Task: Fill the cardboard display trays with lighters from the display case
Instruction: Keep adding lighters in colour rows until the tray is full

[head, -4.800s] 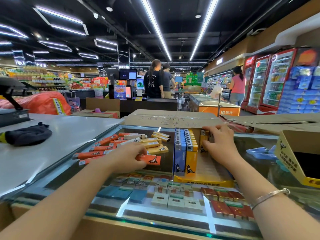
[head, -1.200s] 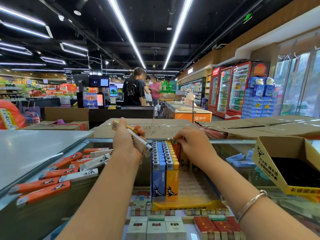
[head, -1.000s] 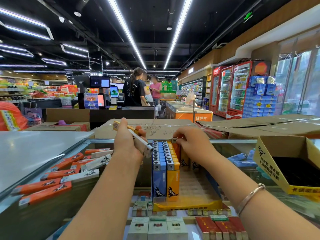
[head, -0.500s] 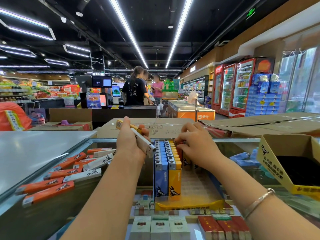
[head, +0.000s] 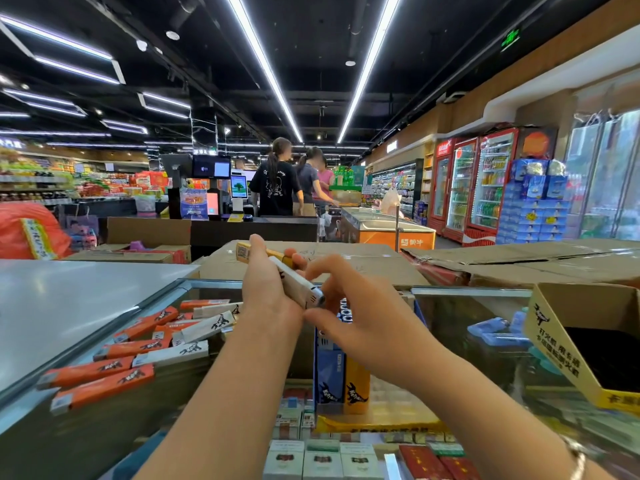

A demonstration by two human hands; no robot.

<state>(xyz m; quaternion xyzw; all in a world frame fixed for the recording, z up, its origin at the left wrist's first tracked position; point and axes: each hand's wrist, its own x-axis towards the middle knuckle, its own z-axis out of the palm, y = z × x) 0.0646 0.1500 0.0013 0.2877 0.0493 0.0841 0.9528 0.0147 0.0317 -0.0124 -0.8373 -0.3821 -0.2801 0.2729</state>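
My left hand (head: 268, 289) is raised over the glass display case (head: 460, 344) and grips a small bundle of lighters, with a white lighter (head: 294, 280) in front and a yellow lighter (head: 246, 252) behind. My right hand (head: 356, 317) is beside it; its thumb and forefinger pinch the white lighter's metal end. Below the hands, a yellow cardboard tray (head: 381, 424) on the glass holds upright blue and yellow lighters (head: 341, 379) in its left rows. Several loose orange and white lighters (head: 138, 348) lie on the glass to the left.
A second cardboard tray (head: 554, 344) stands tilted at the right, its inside dark. Blue lighters (head: 495, 332) lie beside it. Cigarette packs (head: 322, 459) fill the case under the glass. A grey counter (head: 69, 306) lies left, flat cartons behind. People stand at the far checkout.
My left hand has picked lighters off the glass and holds them up. My right hand has left the tray's back row and come up to the white lighter in my left hand.
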